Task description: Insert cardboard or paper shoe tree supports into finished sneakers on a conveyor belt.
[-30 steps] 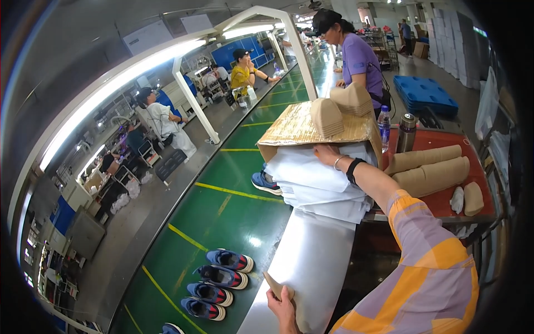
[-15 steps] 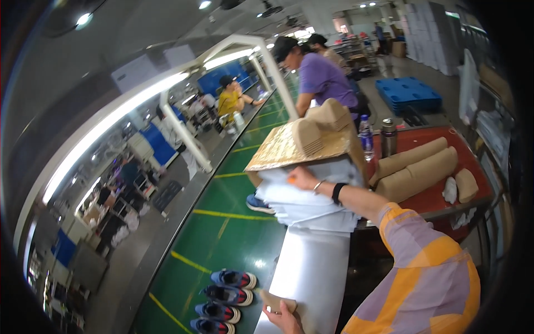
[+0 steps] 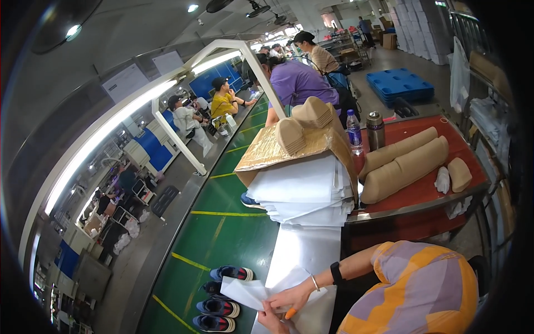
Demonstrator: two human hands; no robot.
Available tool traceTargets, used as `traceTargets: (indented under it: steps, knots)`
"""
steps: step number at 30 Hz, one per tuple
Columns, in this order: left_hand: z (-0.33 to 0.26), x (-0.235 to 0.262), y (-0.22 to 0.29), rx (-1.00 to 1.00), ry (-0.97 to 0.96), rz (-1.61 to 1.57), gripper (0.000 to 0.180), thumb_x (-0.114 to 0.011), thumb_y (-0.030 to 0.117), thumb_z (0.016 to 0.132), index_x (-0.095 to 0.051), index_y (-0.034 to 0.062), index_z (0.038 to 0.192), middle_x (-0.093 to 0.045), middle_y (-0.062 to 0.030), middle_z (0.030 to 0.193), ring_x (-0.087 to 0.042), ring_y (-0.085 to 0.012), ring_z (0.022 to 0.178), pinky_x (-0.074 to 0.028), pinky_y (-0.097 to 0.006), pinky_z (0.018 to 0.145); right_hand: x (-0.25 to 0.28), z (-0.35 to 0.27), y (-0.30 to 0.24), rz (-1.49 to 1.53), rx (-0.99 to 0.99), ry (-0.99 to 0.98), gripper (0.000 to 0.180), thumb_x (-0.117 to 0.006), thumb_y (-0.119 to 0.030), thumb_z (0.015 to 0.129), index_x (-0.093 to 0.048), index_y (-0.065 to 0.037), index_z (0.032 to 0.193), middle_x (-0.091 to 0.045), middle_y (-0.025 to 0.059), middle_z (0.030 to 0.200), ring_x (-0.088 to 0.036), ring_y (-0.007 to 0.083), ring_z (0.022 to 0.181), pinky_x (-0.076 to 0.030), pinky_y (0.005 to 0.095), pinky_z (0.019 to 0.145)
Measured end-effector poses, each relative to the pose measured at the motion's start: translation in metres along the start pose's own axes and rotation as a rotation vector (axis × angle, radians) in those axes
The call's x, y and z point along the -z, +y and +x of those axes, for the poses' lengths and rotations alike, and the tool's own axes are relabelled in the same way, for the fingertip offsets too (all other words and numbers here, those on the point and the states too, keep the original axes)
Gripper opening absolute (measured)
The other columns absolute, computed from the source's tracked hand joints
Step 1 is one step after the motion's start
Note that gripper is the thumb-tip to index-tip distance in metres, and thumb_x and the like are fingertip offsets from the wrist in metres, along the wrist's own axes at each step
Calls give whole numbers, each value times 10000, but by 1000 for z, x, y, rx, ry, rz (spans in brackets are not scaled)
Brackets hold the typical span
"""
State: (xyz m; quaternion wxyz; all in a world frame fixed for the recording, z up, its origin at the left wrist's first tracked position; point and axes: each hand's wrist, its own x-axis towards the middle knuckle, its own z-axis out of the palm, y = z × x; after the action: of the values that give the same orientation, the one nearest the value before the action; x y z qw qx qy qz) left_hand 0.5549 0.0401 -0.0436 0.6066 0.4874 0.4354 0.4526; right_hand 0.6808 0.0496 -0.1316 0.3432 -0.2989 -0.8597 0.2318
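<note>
Low in the view, a thin white paper sheet [image 3: 242, 292] is in both my hands, over a shiny metal strip [image 3: 308, 242]. My right hand [image 3: 295, 296], with an orange cover on one finger, is closed on it. My left hand [image 3: 271, 320] grips its near edge; the brown moulded piece it held earlier is not visible. Beside the sheet, several dark blue shoes [image 3: 217, 307] stand in a row on a green conveyor belt [image 3: 222, 239]. Ahead lies a stack of white sheets [image 3: 300, 186] in a cardboard box [image 3: 258, 153].
Stacks of brown moulded pieces [image 3: 289, 136] top the box. On the red-topped table [image 3: 400, 197] to the right are long nested brown stacks [image 3: 409, 170], a plastic bottle [image 3: 354, 129] and a metal flask [image 3: 376, 131]. Co-workers, one in purple [image 3: 303, 83], line the belt; blue pallets [image 3: 399, 83] sit behind.
My right hand has come back from the paper stack to my left hand, bringing a white sheet. The brown piece in my left hand has gone out of sight.
</note>
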Motion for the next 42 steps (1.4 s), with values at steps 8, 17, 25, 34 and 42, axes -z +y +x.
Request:
traceTargets:
  steps: [8, 17, 25, 34, 42]
  knots:
    - [-13, 15, 17, 42, -76, 84, 183, -664, 139, 836, -640, -14, 934, -582, -40, 769, -500, -121, 601, -410, -274, 495, 34, -1, 26, 423, -616, 305, 609, -675, -429, 798, -503, 6, 1188, -532, 165, 1157, -499, 243, 1080, -419, 342, 880]
    - [-16, 20, 25, 26, 44, 162, 230, -739, 136, 770, -646, -47, 874, -583, -35, 731, -496, -117, 610, -406, -277, 539, 23, 7, 6, 369, -677, 339, 335, -664, -356, 814, -626, -32, 891, -576, 45, 764, -521, 127, 750, -421, 295, 666]
    - [38, 56, -64, -28, 125, -82, 214, -660, 101, 835, -616, -53, 976, -636, -62, 921, -592, -130, 760, -491, -288, 665, 26, -1, 50, 550, -531, 299, 139, -605, -204, 888, -602, -65, 888, -539, -39, 788, -453, 57, 786, -422, 282, 734]
    - [45, 89, -75, -6, 201, -275, 131, -651, 96, 854, -630, -20, 797, -603, -2, 763, -501, -57, 675, -405, -215, 605, 51, 28, 45, 639, -656, 274, 135, -570, -146, 914, -569, -20, 866, -562, -34, 732, -469, 21, 697, -417, 217, 628]
    - [48, 88, -78, 27, 269, 93, 158, -623, 109, 859, -645, -34, 922, -624, -15, 834, -541, -89, 746, -444, -249, 670, 85, 26, 60, -282, -241, 532, 93, -636, -159, 767, -637, -77, 811, -591, 126, 712, -578, 313, 678, -456, 372, 612]
